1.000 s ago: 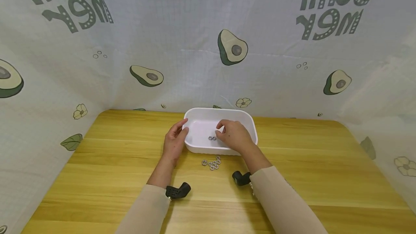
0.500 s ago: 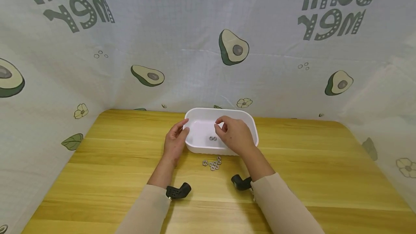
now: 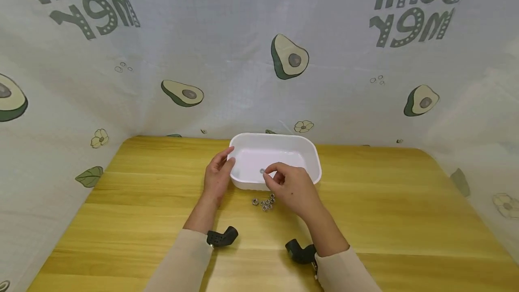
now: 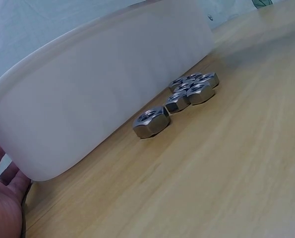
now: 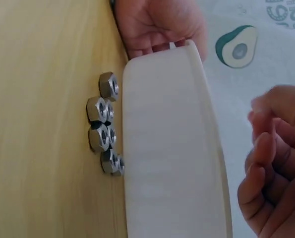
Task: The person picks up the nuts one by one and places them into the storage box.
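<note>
A white plastic tray (image 3: 279, 185) stands at the back middle of the table. My left hand (image 3: 217, 175) holds its left end, the thumb at the rim and fingers against the outside wall. One small hex nut (image 3: 262, 171) shows inside; the right fingertips may hide another. My right hand (image 3: 293, 188) is over the front rim, thumb and index finger bent toward each other. I see no nut between them in the right wrist view. Several steel nuts (image 4: 188, 92) lie clustered on the table before the tray, with a larger-looking nut (image 4: 152, 122) slightly to their left.
The wooden table (image 3: 162, 211) extends to both sides of the tray. A curtain printed with avocados (image 3: 227, 57) hangs close behind it. Each wrist carries a black camera mount (image 3: 222, 237).
My right hand has drawn back from inside the tray toward its front rim and lowered slightly to the left. Two nuts showed in the tray; one shows now. The left hand stays put.
</note>
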`<state>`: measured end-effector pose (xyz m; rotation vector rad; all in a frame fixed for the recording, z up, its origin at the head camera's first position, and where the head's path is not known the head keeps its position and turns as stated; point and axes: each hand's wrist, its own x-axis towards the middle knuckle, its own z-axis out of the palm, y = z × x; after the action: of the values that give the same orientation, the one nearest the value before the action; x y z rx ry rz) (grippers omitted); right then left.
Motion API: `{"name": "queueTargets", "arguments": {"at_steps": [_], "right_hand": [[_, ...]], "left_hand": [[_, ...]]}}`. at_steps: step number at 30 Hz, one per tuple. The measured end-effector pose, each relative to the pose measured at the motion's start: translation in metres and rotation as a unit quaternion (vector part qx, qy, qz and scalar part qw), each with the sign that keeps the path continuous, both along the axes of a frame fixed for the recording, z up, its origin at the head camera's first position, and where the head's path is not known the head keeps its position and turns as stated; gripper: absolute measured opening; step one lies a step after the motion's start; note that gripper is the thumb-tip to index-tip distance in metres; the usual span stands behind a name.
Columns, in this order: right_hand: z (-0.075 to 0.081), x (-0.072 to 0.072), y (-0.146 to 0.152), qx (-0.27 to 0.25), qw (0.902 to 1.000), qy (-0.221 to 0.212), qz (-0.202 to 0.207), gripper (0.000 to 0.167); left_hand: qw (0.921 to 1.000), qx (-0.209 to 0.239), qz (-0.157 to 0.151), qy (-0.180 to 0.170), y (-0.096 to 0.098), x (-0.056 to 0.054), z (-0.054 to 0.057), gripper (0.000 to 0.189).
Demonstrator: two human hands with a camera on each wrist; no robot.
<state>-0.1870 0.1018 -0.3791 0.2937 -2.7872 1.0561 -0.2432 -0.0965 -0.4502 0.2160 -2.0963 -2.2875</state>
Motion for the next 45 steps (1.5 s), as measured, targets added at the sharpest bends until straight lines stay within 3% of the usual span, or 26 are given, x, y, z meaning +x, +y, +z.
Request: {"name": "queueTargets", "arguments": {"at_steps": [10,16,22,28,33,45], "right_hand": [[0.000,0.008,-0.006,0.045,0.9939,-0.090,0.045,0.009],[0.000,0.011,-0.007,0.071,0.9930,-0.085,0.039,0.008],[-0.001,0.010,-0.007,0.083,0.9881,-0.102,0.080,0.006],[-0.010,0.011,-0.009,0.104,0.9757,-0.157,0.112,0.024],[-0.021,0.011,-0.010,0.143,0.9722,-0.129,0.133,0.028],[-0.034,0.010,-0.014,0.157,0.9749,-0.059,0.146,0.006]], "left_hand": [[0.9999,-0.007,-0.007,0.000,0.000,0.000,0.000,0.038],[1.0000,-0.007,-0.005,-0.002,0.001,0.001,0.001,0.038],[1.0000,-0.004,-0.005,0.003,0.000,0.001,0.000,0.038],[1.0000,-0.006,0.001,0.002,0.000,0.003,0.002,0.038],[1.0000,-0.004,0.002,0.000,0.000,0.003,0.002,0.039],[1.0000,-0.004,-0.003,0.003,0.002,0.002,0.001,0.038]]}}
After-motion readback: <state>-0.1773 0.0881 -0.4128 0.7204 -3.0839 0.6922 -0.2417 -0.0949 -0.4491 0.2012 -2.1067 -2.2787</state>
